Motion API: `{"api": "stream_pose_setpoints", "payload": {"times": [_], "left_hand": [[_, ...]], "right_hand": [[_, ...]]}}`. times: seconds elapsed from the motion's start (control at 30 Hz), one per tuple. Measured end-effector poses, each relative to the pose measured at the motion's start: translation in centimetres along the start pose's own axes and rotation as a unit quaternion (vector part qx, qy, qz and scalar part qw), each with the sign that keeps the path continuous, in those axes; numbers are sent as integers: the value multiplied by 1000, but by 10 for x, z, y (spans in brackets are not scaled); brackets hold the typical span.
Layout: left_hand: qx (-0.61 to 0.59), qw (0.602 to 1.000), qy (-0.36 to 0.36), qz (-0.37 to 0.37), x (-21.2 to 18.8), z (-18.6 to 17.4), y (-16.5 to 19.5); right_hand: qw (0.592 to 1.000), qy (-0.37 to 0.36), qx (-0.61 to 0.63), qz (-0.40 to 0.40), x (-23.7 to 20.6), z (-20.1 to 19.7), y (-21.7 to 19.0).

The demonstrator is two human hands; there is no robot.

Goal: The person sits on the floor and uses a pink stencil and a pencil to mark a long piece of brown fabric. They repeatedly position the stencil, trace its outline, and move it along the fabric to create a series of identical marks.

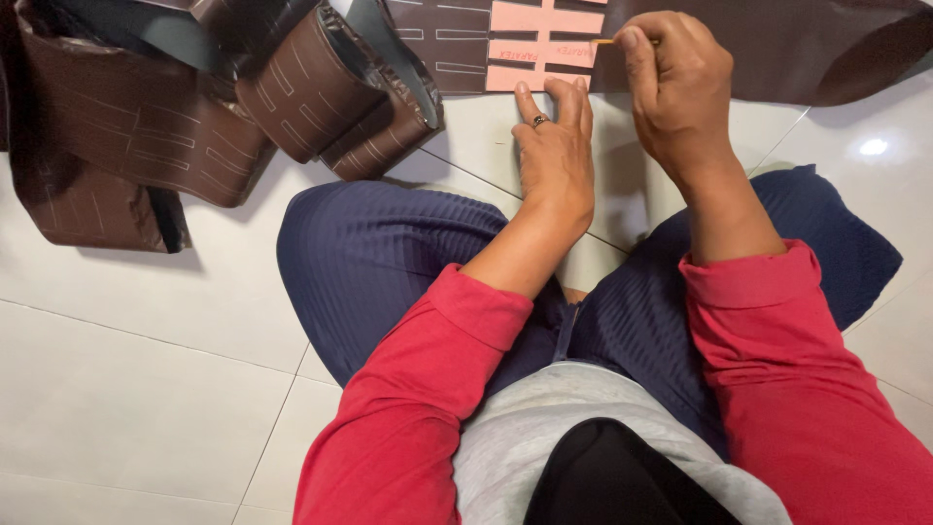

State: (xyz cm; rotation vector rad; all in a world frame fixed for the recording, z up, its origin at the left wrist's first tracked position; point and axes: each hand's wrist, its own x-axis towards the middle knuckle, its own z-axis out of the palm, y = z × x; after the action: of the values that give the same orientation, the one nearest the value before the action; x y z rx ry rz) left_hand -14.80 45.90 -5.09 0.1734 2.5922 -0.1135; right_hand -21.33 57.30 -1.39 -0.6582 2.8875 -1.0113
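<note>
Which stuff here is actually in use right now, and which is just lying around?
In use:
left hand pressing the pink template
right hand holding a pencil
brown sheet under the template

Lying about:
curled brown marked pieces on the tiled floor

The person wears a red long-sleeved top, with the left sleeve (418,389) in the lower centre of the frame and the right sleeve (807,369) at the lower right, both cuffs pushed back short of the wrists. A light grey garment (544,418) with a black patch (622,481) covers the torso at the bottom centre, and navy ribbed trousers (389,253) fill the middle. The left hand (556,156) bears a ring (539,121) on one finger; the right hand (680,87), at upper right, is bare.
</note>
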Motion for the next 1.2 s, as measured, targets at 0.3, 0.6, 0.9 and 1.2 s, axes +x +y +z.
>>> {"api": "stream_pose_setpoints", "payload": {"times": [0.3, 0.6, 0.9, 1.2], "left_hand": [[-16, 999, -42, 21, -4, -6, -6], [-16, 999, -29, 11, -3, -5, -4], [-16, 1000, -22, 10, -2, -3, -2], [13, 998, -54, 27, -2, -4, -1]], "right_hand": [[1000, 8, -18, -11, -1, -1, 4], [998, -14, -13, -54, -6, -7, -7], [1000, -23, -12, -1, -4, 0, -7], [998, -30, 44, -42, 2, 17, -23]]}}
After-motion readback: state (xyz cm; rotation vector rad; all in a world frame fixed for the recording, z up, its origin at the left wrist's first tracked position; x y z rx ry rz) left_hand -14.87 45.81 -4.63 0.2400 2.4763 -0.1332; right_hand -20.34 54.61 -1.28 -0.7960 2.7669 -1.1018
